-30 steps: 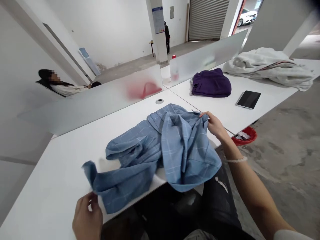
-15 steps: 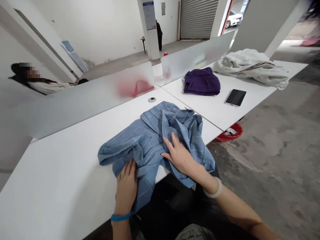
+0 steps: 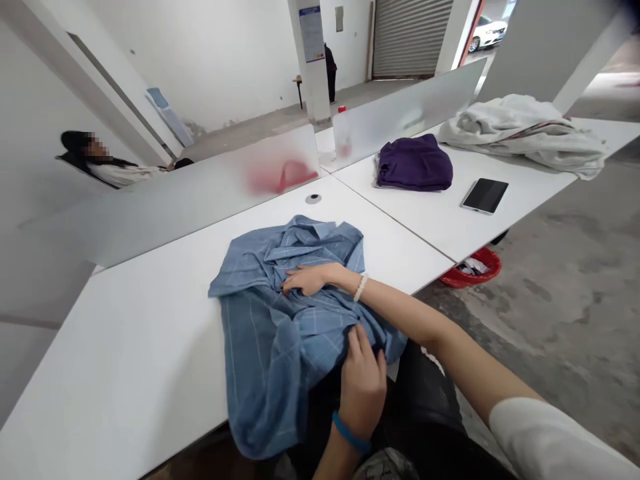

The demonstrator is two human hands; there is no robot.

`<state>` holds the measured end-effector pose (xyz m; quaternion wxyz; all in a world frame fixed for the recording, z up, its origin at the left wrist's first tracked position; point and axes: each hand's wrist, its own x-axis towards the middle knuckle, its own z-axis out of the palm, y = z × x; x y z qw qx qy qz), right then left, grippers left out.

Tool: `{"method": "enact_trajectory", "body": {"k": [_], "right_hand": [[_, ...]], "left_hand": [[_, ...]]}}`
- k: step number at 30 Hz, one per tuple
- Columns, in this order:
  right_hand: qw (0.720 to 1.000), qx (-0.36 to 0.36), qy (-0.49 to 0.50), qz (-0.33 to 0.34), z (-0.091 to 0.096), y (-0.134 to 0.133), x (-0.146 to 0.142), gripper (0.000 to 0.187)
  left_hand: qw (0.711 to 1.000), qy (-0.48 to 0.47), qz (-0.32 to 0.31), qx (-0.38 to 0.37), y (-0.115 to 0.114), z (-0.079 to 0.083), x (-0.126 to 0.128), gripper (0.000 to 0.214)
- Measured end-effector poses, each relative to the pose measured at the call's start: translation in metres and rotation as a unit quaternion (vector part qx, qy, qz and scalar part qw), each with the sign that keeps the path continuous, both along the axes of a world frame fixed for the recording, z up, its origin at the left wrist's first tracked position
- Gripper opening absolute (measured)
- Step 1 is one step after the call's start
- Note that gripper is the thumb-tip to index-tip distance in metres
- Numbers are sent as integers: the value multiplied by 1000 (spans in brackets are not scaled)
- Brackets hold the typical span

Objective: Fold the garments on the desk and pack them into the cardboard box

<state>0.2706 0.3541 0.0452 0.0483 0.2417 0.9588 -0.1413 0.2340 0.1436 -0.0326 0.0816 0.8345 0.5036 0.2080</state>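
While the head view is being read, the blue checked garment (image 3: 320, 328) is being borne by the white table (image 3: 125, 360), crumpled, 1 flap being left hanging past the near edge. Its middle folds are being touched by the right hand (image 3: 306, 280), fingers bent; whether cloth is being grasped there cannot be told. Its near edge is being met by the fingertips of the left hand (image 3: 364, 373), thumb apart from fingers; a firm pinch is not being clearly shown. Farther right, a folded purple cloth (image 3: 415, 163), a dark-screened tablet (image 3: 485, 195) and a heaped white cloth (image 3: 523, 137) are being supported by the adjoining tabletop (image 3: 400, 207).
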Motion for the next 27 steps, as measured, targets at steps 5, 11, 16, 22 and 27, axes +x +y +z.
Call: {"method": "enact_trajectory", "body": {"k": [5,11,16,22,27], "right_hand": [[966,205,119,-105,-5,-19,-48,27],[957,191,146,-162,-46,-12,-83,28],[930,71,254,-255,-20,10,-62,23],[812,127,444,-357,43,4,26,38],[818,162,426,-351,35,-19,79,35]], "left_hand": [[990,-55,-107,-76,13,28,-13,38],[997,-75,20,18,36,53,-100,29],[978,8,190,90,49,16,-168,39],[979,49,178,90,54,-10,-168,44],[985,24,154,76,57,-7,-159,43]]}}
